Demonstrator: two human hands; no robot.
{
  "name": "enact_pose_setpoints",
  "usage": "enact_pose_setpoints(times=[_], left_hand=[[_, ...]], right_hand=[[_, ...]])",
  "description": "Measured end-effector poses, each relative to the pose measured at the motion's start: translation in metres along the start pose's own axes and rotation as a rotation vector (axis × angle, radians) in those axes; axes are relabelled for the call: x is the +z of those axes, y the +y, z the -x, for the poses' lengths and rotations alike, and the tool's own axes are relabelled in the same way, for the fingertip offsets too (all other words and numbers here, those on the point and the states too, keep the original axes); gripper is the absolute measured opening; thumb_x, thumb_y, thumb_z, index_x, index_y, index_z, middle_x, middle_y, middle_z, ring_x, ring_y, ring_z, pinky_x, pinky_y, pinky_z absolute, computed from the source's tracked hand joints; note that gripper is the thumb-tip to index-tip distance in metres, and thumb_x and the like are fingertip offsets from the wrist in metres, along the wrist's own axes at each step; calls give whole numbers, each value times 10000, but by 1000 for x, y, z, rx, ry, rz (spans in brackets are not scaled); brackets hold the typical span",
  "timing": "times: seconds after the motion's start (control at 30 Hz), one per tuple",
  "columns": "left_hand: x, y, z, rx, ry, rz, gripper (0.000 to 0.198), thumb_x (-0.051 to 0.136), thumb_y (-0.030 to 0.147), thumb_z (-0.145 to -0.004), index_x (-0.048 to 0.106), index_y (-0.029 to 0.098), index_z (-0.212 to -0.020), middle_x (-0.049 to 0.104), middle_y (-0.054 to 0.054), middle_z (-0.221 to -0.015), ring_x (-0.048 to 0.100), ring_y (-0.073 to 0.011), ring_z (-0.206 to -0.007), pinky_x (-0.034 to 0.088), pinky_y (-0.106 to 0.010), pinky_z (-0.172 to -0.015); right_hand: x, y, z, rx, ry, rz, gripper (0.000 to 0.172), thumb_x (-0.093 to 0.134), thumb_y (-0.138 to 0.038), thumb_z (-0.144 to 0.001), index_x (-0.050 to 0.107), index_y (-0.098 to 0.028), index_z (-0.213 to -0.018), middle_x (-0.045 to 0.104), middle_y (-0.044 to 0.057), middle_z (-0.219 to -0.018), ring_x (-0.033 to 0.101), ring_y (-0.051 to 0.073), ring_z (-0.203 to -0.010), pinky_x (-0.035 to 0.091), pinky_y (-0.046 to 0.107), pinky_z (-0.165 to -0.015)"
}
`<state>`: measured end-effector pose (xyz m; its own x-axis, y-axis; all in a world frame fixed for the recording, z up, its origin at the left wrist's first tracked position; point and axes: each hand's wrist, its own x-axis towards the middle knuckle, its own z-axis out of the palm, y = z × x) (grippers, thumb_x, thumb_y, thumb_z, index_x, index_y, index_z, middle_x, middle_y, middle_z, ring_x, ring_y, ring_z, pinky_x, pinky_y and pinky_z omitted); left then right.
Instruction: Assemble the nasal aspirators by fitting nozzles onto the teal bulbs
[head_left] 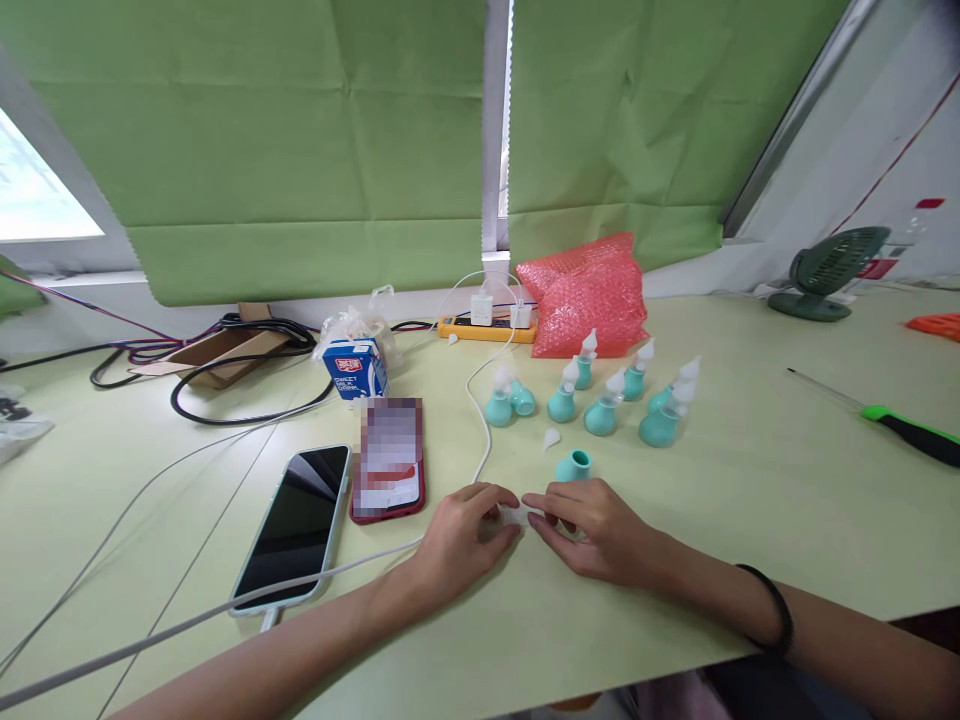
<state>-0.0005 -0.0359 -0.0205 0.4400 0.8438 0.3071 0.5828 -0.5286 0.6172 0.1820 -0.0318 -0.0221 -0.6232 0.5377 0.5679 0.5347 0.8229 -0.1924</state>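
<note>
My left hand (466,535) pinches a small clear plastic piece (513,515) between thumb and fingers, low over the table. The fingertips of my right hand (604,532) close on its other end; the fingers cover much of the piece. Just beyond my right hand stands a teal rubber bulb (573,467) with its round mouth open. A loose white pointed tip (551,438) lies behind that bulb. Farther back are several teal bulb nasal aspirators (601,416) with clear necks and pale tips, most of them upright. One teal bulb (523,400) lies on its side.
Left of my hands lie a dark-screened phone (296,525) on a cable and a red-cased phone (388,490). Behind them stands a blue milk carton (356,370). A yellow power strip (457,328), red bubble-wrap (589,300), a fan (829,270) and a green-handled screwdriver (911,430) sit around.
</note>
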Motion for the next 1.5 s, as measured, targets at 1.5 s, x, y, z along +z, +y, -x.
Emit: enact_pose_setpoints(times=[1.5], left_hand=[[1,-1,0,-8,-27,-48,115,539,232,-718,578,176,-810,608,-24,-692,559,-136,-646,445,-234,-606]], right_hand=[[-1,0,-2,-38,-29,-2,166,424,-111,-776,568,-136,-854,506,-25,-496,401,73,-439,241,224,-444]])
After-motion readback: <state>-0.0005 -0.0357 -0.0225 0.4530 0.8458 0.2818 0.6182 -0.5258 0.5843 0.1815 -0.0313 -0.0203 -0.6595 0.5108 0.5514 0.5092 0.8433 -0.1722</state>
